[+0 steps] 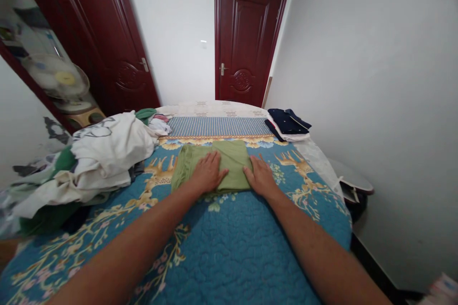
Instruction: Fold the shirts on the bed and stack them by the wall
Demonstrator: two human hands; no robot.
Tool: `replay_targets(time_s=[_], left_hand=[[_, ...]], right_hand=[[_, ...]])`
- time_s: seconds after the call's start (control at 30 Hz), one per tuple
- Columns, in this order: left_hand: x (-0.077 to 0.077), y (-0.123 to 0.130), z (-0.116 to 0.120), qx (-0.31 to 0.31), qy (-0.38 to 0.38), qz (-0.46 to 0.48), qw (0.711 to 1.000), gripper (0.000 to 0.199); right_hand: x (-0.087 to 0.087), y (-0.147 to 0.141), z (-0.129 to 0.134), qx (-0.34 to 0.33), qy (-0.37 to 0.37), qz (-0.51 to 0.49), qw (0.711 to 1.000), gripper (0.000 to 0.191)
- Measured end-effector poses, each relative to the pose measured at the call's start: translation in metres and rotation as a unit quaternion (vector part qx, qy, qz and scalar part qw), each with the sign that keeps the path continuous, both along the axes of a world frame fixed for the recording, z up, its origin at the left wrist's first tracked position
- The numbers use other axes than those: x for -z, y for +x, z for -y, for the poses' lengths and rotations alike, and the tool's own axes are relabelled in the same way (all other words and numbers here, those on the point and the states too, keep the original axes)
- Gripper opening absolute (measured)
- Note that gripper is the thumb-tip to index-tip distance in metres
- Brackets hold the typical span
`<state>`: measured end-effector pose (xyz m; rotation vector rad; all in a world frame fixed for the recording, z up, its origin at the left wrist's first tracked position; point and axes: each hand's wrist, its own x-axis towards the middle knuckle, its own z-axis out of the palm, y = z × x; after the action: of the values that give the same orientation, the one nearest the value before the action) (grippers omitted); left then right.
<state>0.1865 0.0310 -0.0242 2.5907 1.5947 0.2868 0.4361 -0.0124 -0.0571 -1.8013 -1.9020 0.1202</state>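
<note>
My left hand (208, 171) lies flat on the folded green cloth (234, 161), fingers extended; my right hand (263, 176) spreads along its right edge, gripping nothing. It rests on the blue patterned quilt (243, 248). I judge it light, soft, floppy, best held underneath at both sides.
</note>
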Motion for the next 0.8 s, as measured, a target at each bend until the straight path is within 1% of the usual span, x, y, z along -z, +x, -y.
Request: replay_targets(time_s=[0.07, 0.1, 0.17, 0.23, 0.3, 0.37, 0.43, 0.5, 0.6, 0.8], left_hand=[[0.005, -0.013, 0.030, 0.029, 0.000, -0.005, 1.000, 0.071], [0.007, -0.018, 0.042, 0.029, 0.003, -0.006, 1.000, 0.068], [0.008, -0.026, 0.057, 0.016, 0.011, -0.005, 1.000, 0.065], [0.007, -0.029, 0.062, 0.003, 0.018, -0.003, 1.000, 0.065], [0.005, -0.030, 0.063, 0.009, 0.025, 0.001, 1.000, 0.063], [0.004, -0.031, 0.062, 0.031, 0.029, 0.004, 0.999, 0.058], [0.004, -0.032, 0.061, 0.055, 0.024, 0.006, 0.998, 0.054], [0.004, -0.034, 0.062, 0.063, 0.019, 0.014, 0.998, 0.052], [0.005, -0.036, 0.063, 0.062, 0.015, 0.030, 0.997, 0.050], [0.006, -0.038, 0.062, 0.068, 0.002, 0.045, 0.997, 0.049]], right_hand=[[-0.005, 0.004, -0.008, -0.013, 0.035, -0.029, 0.999, 0.064], [-0.010, 0.005, -0.013, -0.023, 0.052, -0.041, 0.998, 0.063], [-0.020, 0.002, -0.023, -0.047, 0.075, -0.049, 0.995, 0.059], [-0.030, -0.008, -0.032, -0.073, 0.076, -0.037, 0.994, 0.057], [-0.035, -0.022, -0.039, -0.107, 0.055, -0.011, 0.993, 0.056], [-0.035, -0.037, -0.045, -0.140, 0.012, 0.029, 0.990, 0.055], [-0.032, -0.049, -0.051, -0.149, -0.034, 0.072, 0.986, 0.054], [-0.029, -0.056, -0.059, -0.134, -0.068, 0.102, 0.983, 0.056], [-0.026, -0.059, -0.076, -0.091, -0.093, 0.106, 0.986, 0.062], [-0.024, -0.053, -0.116, -0.022, -0.108, 0.091, 0.990, 0.075]])
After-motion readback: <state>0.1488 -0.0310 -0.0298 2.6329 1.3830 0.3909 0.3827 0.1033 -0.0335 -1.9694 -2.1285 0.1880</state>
